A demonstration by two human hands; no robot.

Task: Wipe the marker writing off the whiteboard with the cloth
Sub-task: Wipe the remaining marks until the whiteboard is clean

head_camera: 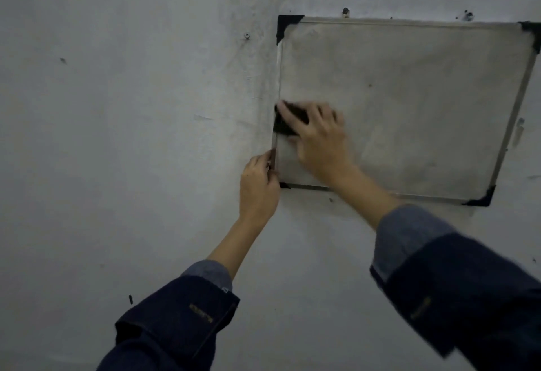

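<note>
Head view: the whiteboard (409, 101) hung on the wall (117, 107), right of centre; the right hand (317, 133), blurred, fingers spread, pressed the dark cloth (285, 124) flat against the board's left edge; the left hand (257, 186) pinched the frame near the lower-left corner.

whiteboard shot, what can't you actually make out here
- Head view: right hand and dark cloth are motion-blurred; its grip is unclear.
- Whiteboard: right corner cut off by frame edge.
- Bottom-left corner: hidden behind left hand.
- Marker writing: only faint smudges, unreadable.
</note>
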